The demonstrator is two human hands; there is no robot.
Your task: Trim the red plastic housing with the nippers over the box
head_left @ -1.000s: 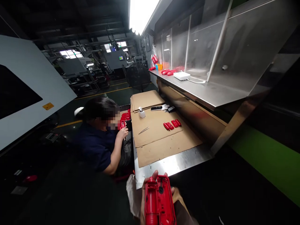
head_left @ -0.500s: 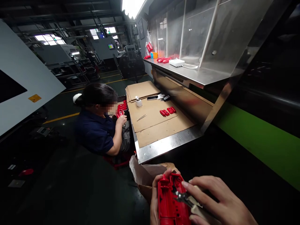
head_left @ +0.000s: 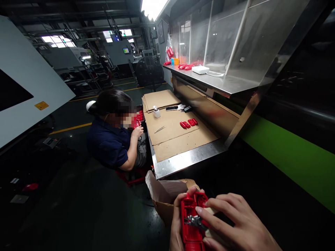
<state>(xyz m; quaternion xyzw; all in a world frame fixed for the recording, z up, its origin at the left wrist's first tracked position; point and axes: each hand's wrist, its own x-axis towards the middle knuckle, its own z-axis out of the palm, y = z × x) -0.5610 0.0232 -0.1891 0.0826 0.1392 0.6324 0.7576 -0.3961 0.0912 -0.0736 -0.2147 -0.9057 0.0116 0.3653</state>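
Since half a second ago the right hand has slid further over the red plastic shell, its fingers closed around a small metal cutter whose tip rests inside the shell. The left hand grips the shell's left edge, low and near, above a brown bag. A seated co-worker works at the far left of the metal table.

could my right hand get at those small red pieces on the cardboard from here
Probably not as things stand. The right hand is pressing a metal tool onto the red housing, and the small red pieces lie well up the bench, beyond its near edge.
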